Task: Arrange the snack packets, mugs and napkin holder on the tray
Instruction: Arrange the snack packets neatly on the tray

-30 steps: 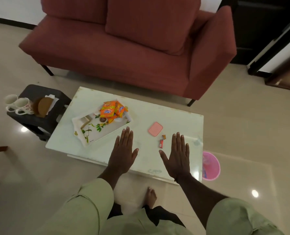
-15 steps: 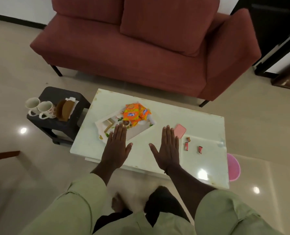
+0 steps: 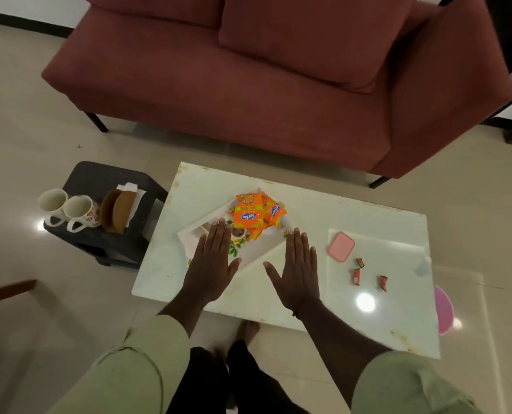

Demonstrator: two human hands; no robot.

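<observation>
A white floral tray (image 3: 266,252) lies at an angle on the white coffee table (image 3: 308,204). Orange snack packets (image 3: 256,215) are piled at the tray's far end. Two white mugs (image 3: 69,212) and a brown napkin holder (image 3: 118,210) with white napkins stand on a black stool (image 3: 99,177) left of the table. My left hand (image 3: 211,262) is held flat and open above the tray's near left part, hiding some of it. My right hand (image 3: 296,268) is flat and open above the table beside the tray's near right edge. Neither hand holds anything.
A pink lid-like piece (image 3: 341,246) and three small wrapped sweets (image 3: 365,273) lie on the table's right half. A red sofa (image 3: 263,79) stands behind the table. A pink round object (image 3: 444,309) sits on the floor at the right.
The view has shifted so the table sits further right and nearer. Both open hands have moved forward and left, from the table's near edge to over and beside the tray.
</observation>
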